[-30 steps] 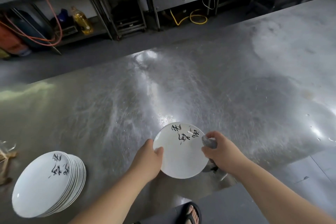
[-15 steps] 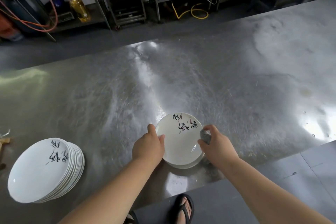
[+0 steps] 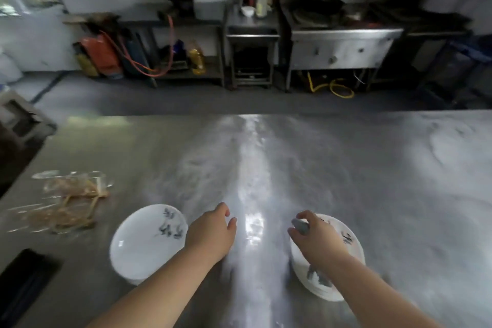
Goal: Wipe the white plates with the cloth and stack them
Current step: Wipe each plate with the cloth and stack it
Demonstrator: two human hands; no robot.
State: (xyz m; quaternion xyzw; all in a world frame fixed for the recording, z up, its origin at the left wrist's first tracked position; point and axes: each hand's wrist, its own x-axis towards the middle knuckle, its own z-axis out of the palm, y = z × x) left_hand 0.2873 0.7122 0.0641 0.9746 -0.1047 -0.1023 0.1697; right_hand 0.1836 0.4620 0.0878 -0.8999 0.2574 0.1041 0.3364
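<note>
Heavy blur throughout: the black markings on the white plates cannot be read. The right stack is half hidden under the right hand and its forearm, so no plate count can be made out. A grey cloth is pinched in that hand, above the stack. The left hand is held loose and empty over the tabletop, just beside the left stack.
</note>
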